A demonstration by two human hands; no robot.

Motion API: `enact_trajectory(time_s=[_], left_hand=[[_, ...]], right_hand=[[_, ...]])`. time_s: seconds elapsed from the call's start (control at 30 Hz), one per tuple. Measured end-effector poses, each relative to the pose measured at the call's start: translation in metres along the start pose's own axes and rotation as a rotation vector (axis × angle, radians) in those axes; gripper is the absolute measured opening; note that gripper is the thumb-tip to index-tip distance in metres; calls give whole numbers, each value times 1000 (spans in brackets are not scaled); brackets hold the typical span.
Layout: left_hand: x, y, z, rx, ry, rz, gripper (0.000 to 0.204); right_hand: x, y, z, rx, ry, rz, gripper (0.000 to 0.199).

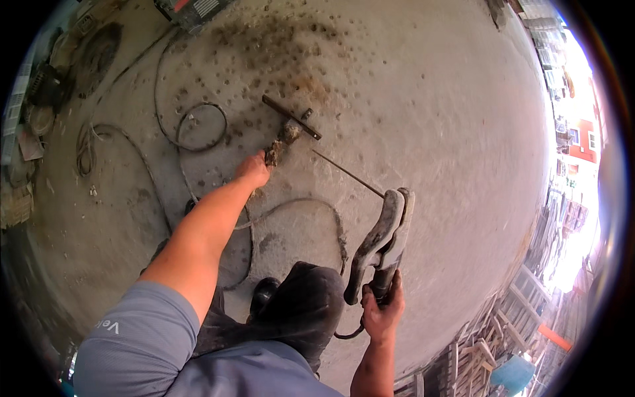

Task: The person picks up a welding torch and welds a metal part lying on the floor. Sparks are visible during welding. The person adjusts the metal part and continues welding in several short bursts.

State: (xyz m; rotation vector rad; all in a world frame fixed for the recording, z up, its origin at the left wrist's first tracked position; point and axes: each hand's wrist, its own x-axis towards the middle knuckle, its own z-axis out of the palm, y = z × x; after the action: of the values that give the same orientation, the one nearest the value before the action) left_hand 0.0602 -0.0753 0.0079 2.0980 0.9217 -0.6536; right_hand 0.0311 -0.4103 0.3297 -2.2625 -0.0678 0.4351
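Note:
In my right hand is a welding electrode holder, worn and pale grey, its dark handle wrapped by my fingers. A thin welding rod sticks out of its jaws toward the upper left. My left hand is stretched forward, closed around the lower end of a rough, rusty metal piece. Across the top of that piece lies a dark flat steel bar, with a short stub showing behind it. The rod's tip is near the bar but looks apart from it.
Cables loop over the concrete floor left of and in front of my legs. A dark-cased machine stands at the far edge. Scorch marks and pits cover the floor beyond the bar. Scrap wood is piled lower right; clutter lines the left.

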Motion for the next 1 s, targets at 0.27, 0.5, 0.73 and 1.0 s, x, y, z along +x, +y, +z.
enact_trajectory(time_s=[0.27,0.5,0.73,1.0], left_hand=[[-2,-3,-15,15,-68,73,43],[4,-6,13,-53,-46,34,46],[-1,-19,-3,-147,-243,75,66],[24,-80,0,-157,-236,170,95]], right_hand=[[10,-18,5,-58,-16,21,68],[13,-3,5,-98,-62,-89,69],[10,-8,12,28,-13,50,71],[21,-18,18,58,-8,116,69]])
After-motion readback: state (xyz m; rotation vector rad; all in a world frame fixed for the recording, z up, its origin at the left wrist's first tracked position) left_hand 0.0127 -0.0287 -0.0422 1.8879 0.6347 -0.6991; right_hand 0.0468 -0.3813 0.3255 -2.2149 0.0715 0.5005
